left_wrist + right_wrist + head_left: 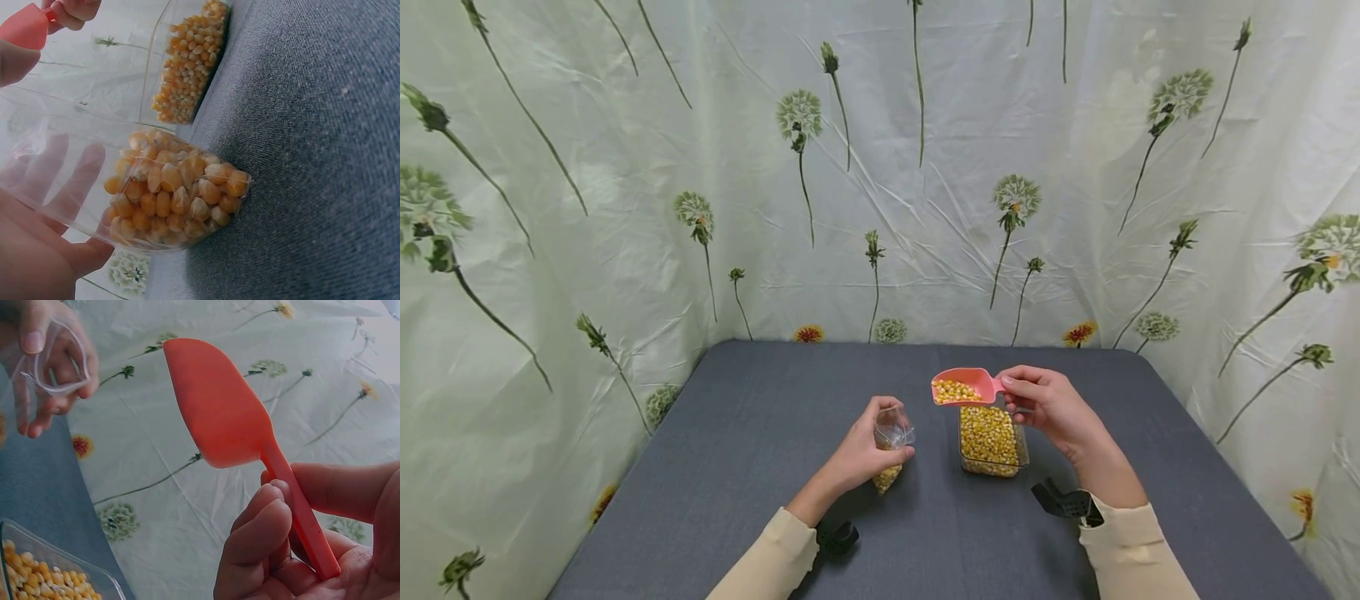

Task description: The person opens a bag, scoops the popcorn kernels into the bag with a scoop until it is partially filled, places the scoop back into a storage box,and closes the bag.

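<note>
Here, 1 pink scoop (984,383) of yellow corn (955,391).

I count two hands of mine, one left hand (856,454) and one right hand (1051,406), two cream sleeves (1135,550) and two black wrist straps (1067,502). On or above one desk (805,375) are one pink scoop (983,384), one clear bag (892,431) on the left, one clear container (1023,451) on the right, and three lots of corn kernels (988,437).
</note>
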